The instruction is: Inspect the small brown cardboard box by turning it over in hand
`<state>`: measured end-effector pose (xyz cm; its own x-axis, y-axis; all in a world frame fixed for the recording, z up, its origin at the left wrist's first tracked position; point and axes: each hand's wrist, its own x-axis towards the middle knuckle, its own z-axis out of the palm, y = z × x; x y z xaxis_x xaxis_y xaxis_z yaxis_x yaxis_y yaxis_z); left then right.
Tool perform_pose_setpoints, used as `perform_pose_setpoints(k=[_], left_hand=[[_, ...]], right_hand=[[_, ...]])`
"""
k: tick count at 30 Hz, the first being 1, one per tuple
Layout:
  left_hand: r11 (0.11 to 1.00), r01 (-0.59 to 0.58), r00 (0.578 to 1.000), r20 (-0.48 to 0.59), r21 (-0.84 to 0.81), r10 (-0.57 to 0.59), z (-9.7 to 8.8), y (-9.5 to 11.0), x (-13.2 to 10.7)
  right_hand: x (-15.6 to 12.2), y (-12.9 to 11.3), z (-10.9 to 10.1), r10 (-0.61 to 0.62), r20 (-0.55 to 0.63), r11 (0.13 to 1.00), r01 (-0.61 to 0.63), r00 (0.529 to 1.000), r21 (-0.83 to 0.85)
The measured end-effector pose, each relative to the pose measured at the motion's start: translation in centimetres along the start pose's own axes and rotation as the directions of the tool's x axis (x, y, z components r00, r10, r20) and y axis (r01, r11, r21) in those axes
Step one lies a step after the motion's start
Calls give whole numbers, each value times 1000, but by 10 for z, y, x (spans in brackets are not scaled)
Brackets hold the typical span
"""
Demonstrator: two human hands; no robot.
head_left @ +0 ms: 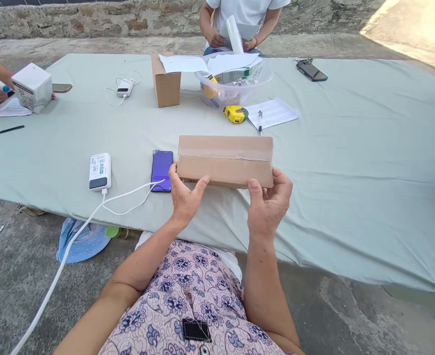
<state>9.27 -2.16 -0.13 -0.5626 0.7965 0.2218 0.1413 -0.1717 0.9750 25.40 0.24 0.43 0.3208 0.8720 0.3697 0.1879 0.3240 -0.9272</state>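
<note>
A long brown cardboard box (224, 170) with clear tape along its top is held level above the near part of the table. My left hand (187, 197) grips its left end, thumb on the near side. At the right end, my right hand (269, 202) holds the box with the thumb on the near face and the other fingers curled behind it. The undersides of both grips are hidden. Just left of the box lies a phone (161, 170) with a blue-purple screen, a white cable across its lower part.
A white power bank (100, 171) with a cable lies left. Beyond the box are a yellow tape measure (235, 114), a paper sheet (276, 113), a plastic tub (235, 86) and an upright carton (166, 86). Two other people are at the table; one holds a white box (34, 88).
</note>
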Motion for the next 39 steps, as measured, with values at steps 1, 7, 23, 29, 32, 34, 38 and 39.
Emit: perform_pose_setpoints(k=[1,7,23,29,32,34,38,39], left_hand=[[1000,-3,1000,10,-27,4,-2,0,0],[992,-21,999,43,-126,26,-10,-1,6],[965,49,978,182,256,-98,-30,9,-6],[958,136,984,76,254,-160,-20,14,-12],[946,177,980,37,271,-194,-17,15,-13],[943,189,980,8,274,-198,-16,16,-13],[950,174,984,-21,257,-175,-16,15,-13],[954,170,985,-20,246,-170,-16,14,-13]], right_hand=[[1,0,-1,6,3,999,-6,1000,49],[10,3,-7,-33,23,986,28,999,161],[6,-11,-28,94,106,871,-30,990,-490],[-2,-4,-20,158,99,875,-93,982,-475],[-4,-9,-15,214,77,866,-152,974,-476],[-5,-13,-12,228,72,862,-167,971,-479],[-6,-15,-13,209,81,860,-144,974,-489],[-6,-14,-15,194,84,866,-130,977,-482]])
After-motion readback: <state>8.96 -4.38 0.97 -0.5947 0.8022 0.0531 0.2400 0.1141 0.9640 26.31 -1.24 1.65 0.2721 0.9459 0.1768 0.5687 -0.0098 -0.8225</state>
